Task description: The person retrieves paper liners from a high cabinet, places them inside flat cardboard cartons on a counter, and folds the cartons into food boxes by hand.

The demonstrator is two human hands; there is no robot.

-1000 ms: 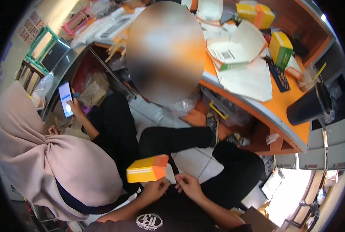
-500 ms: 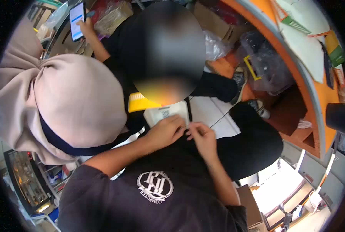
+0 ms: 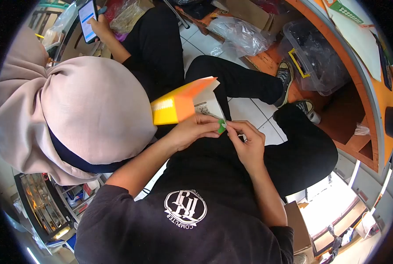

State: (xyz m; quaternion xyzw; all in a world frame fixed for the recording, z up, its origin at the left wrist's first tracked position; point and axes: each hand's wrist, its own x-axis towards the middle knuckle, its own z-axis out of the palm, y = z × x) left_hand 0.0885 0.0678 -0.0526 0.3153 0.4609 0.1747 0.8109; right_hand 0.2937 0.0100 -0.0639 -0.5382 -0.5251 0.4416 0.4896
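Observation:
My left hand (image 3: 200,129) pinches a small green piece (image 3: 222,126) between thumb and fingers. My right hand (image 3: 248,140) is closed in a pinch at its right edge, where a bit of white shows. The piece's exact kind is too small to tell. Just behind my left hand, over the lap, stands a yellow, orange and white cardboard box (image 3: 164,110) with an orange flap raised. A white panel (image 3: 208,105) with a QR code shows inside the flap, partly hidden by my left hand.
At my left sits a person in a beige headscarf (image 3: 91,110). Beyond, another person's hand (image 3: 100,30) holds a phone (image 3: 88,22). A clear plastic tub (image 3: 313,57) and plastic bags (image 3: 244,35) lie under the orange desk (image 3: 359,66) at right.
The box has swung up, its orange flap now raised. A green piece has come into view between my fingers. My view has shifted, and more floor and the other person's legs show.

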